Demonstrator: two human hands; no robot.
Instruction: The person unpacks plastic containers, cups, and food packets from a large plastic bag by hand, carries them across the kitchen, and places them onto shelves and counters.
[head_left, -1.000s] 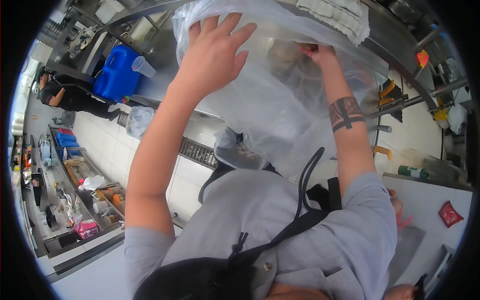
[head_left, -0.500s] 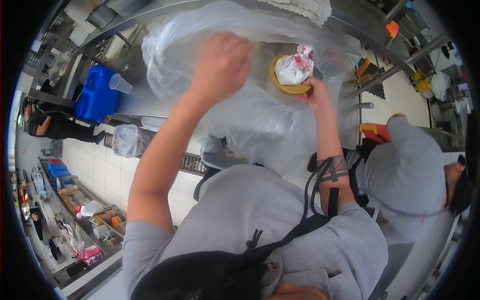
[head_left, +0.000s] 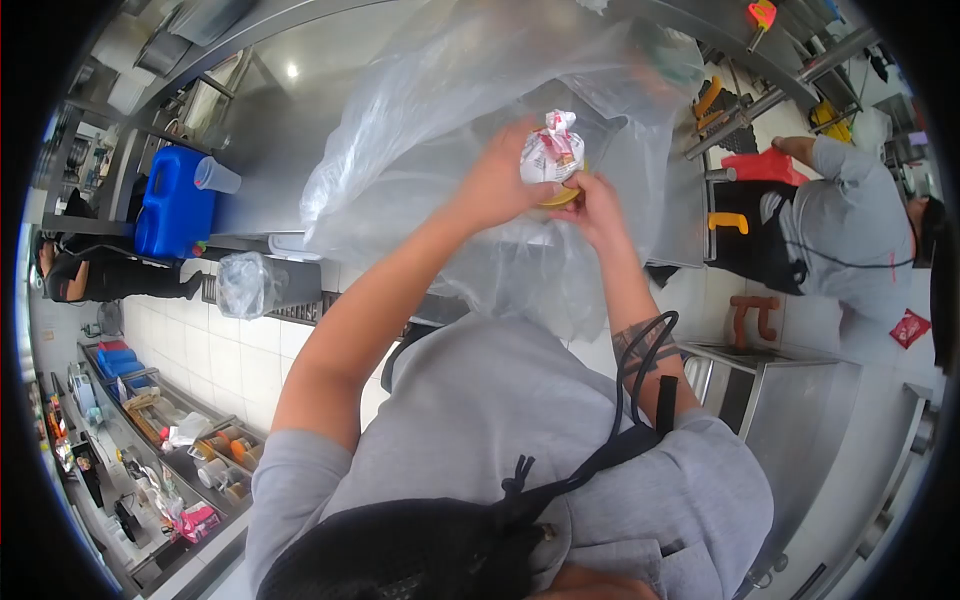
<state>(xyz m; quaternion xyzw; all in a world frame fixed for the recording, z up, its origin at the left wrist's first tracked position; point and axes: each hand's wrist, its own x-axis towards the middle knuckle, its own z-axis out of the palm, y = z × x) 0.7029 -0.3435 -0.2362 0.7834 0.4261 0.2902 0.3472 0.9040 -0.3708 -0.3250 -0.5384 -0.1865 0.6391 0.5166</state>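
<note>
My left hand (head_left: 503, 182) is closed on the left side of a round yellow-rimmed tub (head_left: 570, 195). On the tub's right, my right hand (head_left: 592, 208) grips the rim with thumb and fingers. A crumpled white bag with red print (head_left: 552, 150), its top twisted, sits on the tub between my hands. Most of the tub is hidden by the bag and my fingers. A large clear plastic bag (head_left: 400, 140) spreads around and beneath both hands over the steel table (head_left: 270, 150). Whether the tub is inside the plastic or in front of it, I cannot tell.
A blue jug (head_left: 178, 205) and a clear plastic cup (head_left: 217, 177) stand at the table's left. Below is a bin with a clear liner (head_left: 246, 283). A co-worker in a grey shirt (head_left: 868, 205) is at the right; another person (head_left: 95, 265) is far left.
My left hand has come down and right onto the tub. The tub and white bag have moved slightly left. The clear plastic has shifted, and the co-worker at the right has moved farther away.
</note>
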